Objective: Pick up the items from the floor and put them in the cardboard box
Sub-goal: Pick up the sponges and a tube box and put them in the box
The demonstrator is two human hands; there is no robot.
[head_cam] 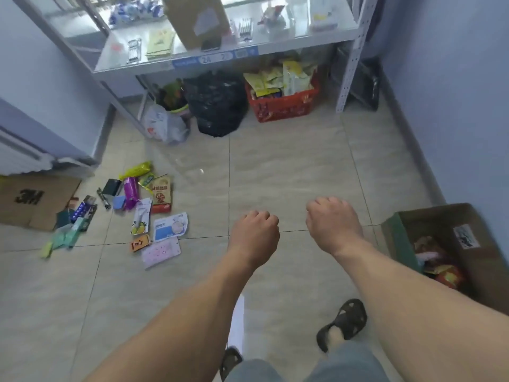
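Left hand (pixel 254 232): clenched, holding nothing.
Right hand (pixel 332 223): clenched, holding nothing.
Packets (pixel 148 213): scattered on floor (far left).
Cardboard box (pixel 473 260): right, partly filled.

Two hands (pixel 254 230); two cardboard boxes (pixel 451 244); one red basket (pixel 283 106).

Bright, even daylight with a bluish cast. Washed-out glare on the glass shelf (pixel 275 31) at upper centre; soft sheen on the floor tiles (pixel 275 166). Blurred overall, bowed at the edges. Faint shadows only.
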